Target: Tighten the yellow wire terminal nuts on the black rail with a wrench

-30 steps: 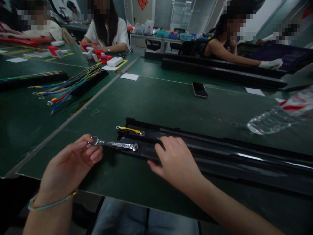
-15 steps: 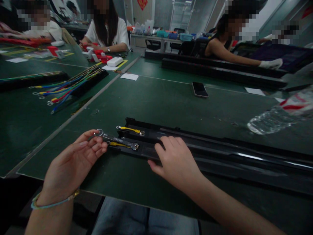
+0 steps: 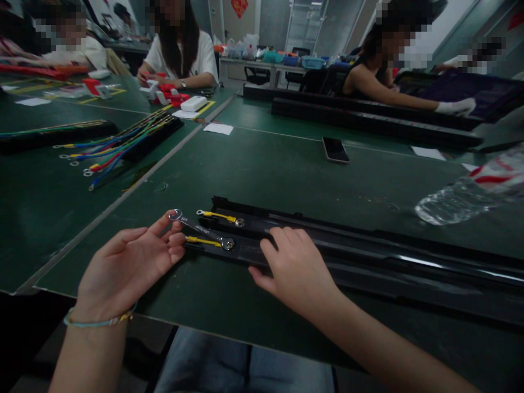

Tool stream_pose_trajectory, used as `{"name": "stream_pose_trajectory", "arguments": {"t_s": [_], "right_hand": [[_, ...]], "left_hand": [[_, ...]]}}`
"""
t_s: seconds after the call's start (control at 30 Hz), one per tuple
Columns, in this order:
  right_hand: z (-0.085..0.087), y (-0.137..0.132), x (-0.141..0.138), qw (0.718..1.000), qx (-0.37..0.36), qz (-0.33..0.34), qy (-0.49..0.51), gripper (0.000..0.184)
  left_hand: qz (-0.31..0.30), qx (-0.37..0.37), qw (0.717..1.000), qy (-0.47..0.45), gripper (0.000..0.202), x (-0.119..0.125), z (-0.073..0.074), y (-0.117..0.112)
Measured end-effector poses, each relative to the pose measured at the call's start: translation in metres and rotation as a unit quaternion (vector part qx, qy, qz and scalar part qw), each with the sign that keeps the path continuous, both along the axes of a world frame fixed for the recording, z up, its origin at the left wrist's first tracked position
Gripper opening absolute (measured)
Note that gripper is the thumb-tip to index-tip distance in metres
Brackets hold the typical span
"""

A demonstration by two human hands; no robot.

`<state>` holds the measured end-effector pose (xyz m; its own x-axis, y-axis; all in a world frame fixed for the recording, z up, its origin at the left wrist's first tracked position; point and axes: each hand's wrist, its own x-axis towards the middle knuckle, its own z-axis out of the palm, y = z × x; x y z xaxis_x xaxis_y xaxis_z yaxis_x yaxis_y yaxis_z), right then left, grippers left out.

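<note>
A combination wrench (image 3: 200,229) lies slanted over a black rail (image 3: 352,256), its ring end around a bolt head (image 3: 228,244). My left hand (image 3: 131,267), palm up, has its fingertips at the wrench's open end, thumb held apart. A short yellow wire (image 3: 202,241) with a terminal runs from that bolt under the wrench. Another yellow wire (image 3: 219,216) is at a second bolt (image 3: 239,222) in the parallel rail behind. My right hand (image 3: 292,265) grips the near rail, thumb on its front side and fingers over the top.
A phone (image 3: 335,149) and a clear plastic bottle (image 3: 454,199) lie on the green table (image 3: 262,164). Coloured wires with ring terminals (image 3: 114,155) are at the left. Long black rails (image 3: 368,117) lie farther back. Several people sit around, one with a white glove (image 3: 454,106).
My left hand and the wrench's open end have swung slightly right and away from me, turning about the bolt. My right hand stays in place on the rail.
</note>
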<state>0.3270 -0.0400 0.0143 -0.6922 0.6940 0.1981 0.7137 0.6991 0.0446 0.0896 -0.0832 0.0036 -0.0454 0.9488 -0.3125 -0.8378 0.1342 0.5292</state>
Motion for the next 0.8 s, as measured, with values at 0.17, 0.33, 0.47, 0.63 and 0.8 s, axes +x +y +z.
{"name": "stream_pose_trajectory", "arguments": {"t_s": [0.17, 0.33, 0.47, 0.63, 0.8], "right_hand": [[-0.001, 0.000, 0.001, 1.000, -0.002, -0.002, -0.003, 0.028], [-0.001, 0.000, 0.000, 1.000, -0.004, -0.002, -0.002, 0.028], [-0.001, 0.000, 0.001, 1.000, 0.000, 0.001, 0.000, 0.028], [0.000, 0.000, 0.000, 1.000, 0.000, -0.001, 0.000, 0.029], [-0.001, 0.000, 0.000, 1.000, 0.001, 0.001, 0.001, 0.028]], "left_hand": [[-0.017, 0.010, 1.000, -0.013, 0.042, -0.001, 0.001, 0.002], [-0.033, 0.024, 0.999, -0.022, 0.044, -0.004, -0.001, 0.002], [-0.024, 0.018, 0.999, -0.014, 0.040, -0.003, 0.000, 0.001], [-0.002, -0.006, 1.000, 0.001, 0.041, 0.000, 0.002, -0.003], [0.013, -0.032, 0.999, 0.013, 0.047, -0.005, -0.001, -0.014]]}}
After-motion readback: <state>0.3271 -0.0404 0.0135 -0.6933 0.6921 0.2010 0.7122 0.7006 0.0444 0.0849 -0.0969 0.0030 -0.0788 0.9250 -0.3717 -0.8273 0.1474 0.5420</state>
